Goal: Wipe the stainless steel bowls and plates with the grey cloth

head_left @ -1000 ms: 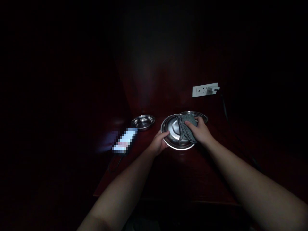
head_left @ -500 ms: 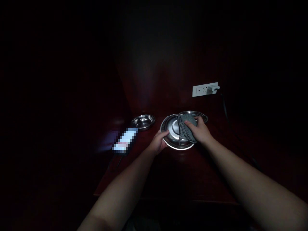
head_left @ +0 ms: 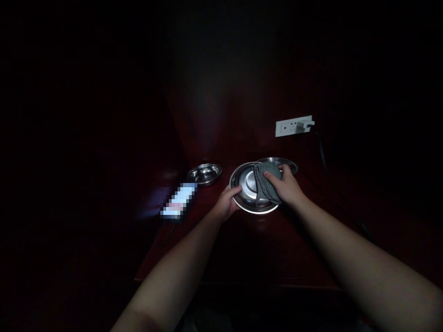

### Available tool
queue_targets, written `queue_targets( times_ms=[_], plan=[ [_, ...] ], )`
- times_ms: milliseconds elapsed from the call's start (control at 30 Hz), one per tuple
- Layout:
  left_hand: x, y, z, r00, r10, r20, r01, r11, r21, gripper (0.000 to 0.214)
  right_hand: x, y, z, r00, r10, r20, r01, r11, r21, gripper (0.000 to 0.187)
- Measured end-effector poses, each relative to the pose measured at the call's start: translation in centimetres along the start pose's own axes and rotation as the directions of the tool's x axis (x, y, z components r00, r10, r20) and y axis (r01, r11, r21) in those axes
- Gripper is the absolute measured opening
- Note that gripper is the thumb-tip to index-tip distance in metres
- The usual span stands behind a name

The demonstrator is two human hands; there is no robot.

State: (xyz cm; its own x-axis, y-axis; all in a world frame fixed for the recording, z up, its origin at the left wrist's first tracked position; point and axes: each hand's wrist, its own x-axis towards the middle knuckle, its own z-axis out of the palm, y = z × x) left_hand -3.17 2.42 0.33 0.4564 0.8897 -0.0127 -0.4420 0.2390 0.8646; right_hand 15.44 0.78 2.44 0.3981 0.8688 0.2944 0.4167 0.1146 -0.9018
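Observation:
A shiny steel bowl (head_left: 248, 203), shallow and round, is tilted toward me above the table. My left hand (head_left: 227, 203) grips its left rim, thumb on the inside and fingers underneath. A grey patterned cloth (head_left: 268, 180) lies bunched over the bowl's right side. My right hand (head_left: 288, 185) is closed on that cloth at the right rim, thumb on top; its other fingers are partly hidden. Behind the cloth sits a second steel dish (head_left: 292, 165), partly covered from view. Off to the left, another steel bowl (head_left: 206, 174) stands upright on the table.
A lit phone (head_left: 179, 201), its screen blurred out, lies on the left of the dark red table (head_left: 249, 258). On the wall behind is a white socket plate (head_left: 285, 127) with a plug in it. A dark cord (head_left: 322, 152) hangs from the plug.
The whole view has shifted very slightly. Both hands keep the same hold on the bowl and the cloth, with no clear movement between them.

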Motion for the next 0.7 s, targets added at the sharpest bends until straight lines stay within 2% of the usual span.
queue_targets(
  times_ms=[367, 700],
  plan=[
    [0.09, -0.17, -0.13, 1.000, -0.004, 0.011, 0.004, 1.000, -0.004, 0.039, 0.07, 0.11, -0.01, 1.000, -0.018, -0.015, 0.018, 1.000, -0.015, 0.061],
    [0.18, -0.21, 0.01, 1.000, -0.005, -0.028, 0.005, 1.000, 0.000, 0.039, -0.03, -0.06, -0.18, 0.999, -0.015, -0.028, 0.014, 0.999, -0.036, 0.059]
  ],
)
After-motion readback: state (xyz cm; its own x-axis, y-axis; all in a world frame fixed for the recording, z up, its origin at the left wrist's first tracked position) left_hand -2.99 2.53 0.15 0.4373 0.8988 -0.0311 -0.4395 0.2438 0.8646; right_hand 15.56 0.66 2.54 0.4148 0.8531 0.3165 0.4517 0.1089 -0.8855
